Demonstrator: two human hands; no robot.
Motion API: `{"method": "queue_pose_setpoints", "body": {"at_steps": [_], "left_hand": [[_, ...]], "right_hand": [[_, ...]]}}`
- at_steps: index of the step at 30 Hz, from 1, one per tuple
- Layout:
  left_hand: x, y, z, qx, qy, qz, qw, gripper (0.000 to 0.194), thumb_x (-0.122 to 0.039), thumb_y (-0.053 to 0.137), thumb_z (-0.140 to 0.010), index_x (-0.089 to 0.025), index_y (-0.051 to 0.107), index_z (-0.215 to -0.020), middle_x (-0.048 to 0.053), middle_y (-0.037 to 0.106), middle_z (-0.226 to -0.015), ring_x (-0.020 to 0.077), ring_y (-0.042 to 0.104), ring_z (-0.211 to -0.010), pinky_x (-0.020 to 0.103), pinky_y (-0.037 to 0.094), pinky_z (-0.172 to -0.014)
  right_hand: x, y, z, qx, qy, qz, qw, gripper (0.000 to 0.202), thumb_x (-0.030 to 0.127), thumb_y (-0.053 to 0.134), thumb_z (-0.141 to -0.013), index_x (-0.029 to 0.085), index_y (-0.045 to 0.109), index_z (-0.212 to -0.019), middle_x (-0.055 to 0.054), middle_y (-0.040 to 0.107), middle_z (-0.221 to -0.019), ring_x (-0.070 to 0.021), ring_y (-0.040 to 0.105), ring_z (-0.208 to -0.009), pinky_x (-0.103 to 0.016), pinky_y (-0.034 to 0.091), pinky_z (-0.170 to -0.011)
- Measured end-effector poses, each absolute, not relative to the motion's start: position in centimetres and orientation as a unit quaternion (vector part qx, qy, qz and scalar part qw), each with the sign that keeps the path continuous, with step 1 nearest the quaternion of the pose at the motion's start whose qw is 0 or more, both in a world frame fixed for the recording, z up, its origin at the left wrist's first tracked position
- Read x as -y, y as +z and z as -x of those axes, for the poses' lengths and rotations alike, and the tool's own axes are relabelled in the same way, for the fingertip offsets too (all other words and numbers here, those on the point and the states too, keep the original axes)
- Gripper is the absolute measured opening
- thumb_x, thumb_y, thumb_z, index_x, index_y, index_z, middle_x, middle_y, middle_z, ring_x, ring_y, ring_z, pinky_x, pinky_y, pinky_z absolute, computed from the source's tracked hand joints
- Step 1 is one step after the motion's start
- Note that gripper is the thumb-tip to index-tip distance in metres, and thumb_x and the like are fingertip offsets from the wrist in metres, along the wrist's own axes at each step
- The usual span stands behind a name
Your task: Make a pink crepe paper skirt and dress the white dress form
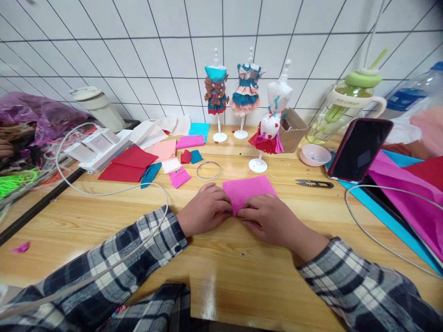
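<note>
1. While the left hand (206,208) pinches the near edge of the pink sheet (251,188), the right hand (268,216) does the same just beside it; each grip looks clamped on the sheet.
2. The sheet lies on the surface (207,272), near of the white mannequin (279,96); the ring (208,179) sits far-left, the black snips (314,183) right.
3. Uneven finger pressure could skew a crease; opposed pulling could tear the thin sheet.

The wooden counter (207,258) is covered along its back by small doll stands (258,164), folded cloth (128,163), a metal ring (208,178) and thread snips (314,184).
</note>
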State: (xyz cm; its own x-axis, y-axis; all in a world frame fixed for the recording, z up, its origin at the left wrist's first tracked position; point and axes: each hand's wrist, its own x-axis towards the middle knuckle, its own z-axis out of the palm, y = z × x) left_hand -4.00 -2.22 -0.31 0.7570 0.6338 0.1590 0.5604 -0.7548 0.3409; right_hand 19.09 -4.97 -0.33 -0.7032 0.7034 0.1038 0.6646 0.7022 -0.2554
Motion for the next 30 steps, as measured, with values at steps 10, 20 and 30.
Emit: {"method": "queue_pose_setpoints", "body": {"at_steps": [10,20,30], "left_hand": [[1.76,-0.46,4.15,-0.304,0.161,-0.924,0.164,0.014,-0.025,0.059,-0.088,-0.026,0.072,-0.091,0.001,0.071,-0.097,0.0177,0.06,-0.095,0.038,0.035,-0.095],[1.46,-0.82,4.04,-0.343,0.203,-0.885,0.239,0.016,-0.031,0.061,-0.088,-0.021,0.07,-0.096,0.004,0.071,-0.091,0.0167,0.063,-0.089,0.031,0.045,-0.082],[1.41,-0.95,4.03,-0.351,0.198,-0.881,0.248,0.011,-0.027,0.062,-0.087,-0.022,0.071,-0.093,0.002,0.072,-0.089,0.0158,0.063,-0.086,0.03,0.045,-0.082]], "right_hand": [[4.7,-0.33,-19.31,0.896,0.102,0.42,0.107,0.015,0.03,0.056,-0.089,0.021,0.065,-0.096,-0.004,0.066,-0.091,-0.0203,0.055,-0.086,-0.032,0.035,-0.073],[4.79,-0.06,-19.07,0.89,0.05,0.444,0.086,0.023,0.029,0.043,-0.095,0.018,0.063,-0.088,-0.006,0.066,-0.08,-0.0206,0.057,-0.077,-0.033,0.031,-0.071],[4.94,-0.61,-18.73,0.893,0.08,0.432,0.098,0.025,0.027,0.054,-0.09,0.023,0.062,-0.114,-0.005,0.068,-0.094,-0.0212,0.059,-0.086,-0.032,0.032,-0.072]]}}
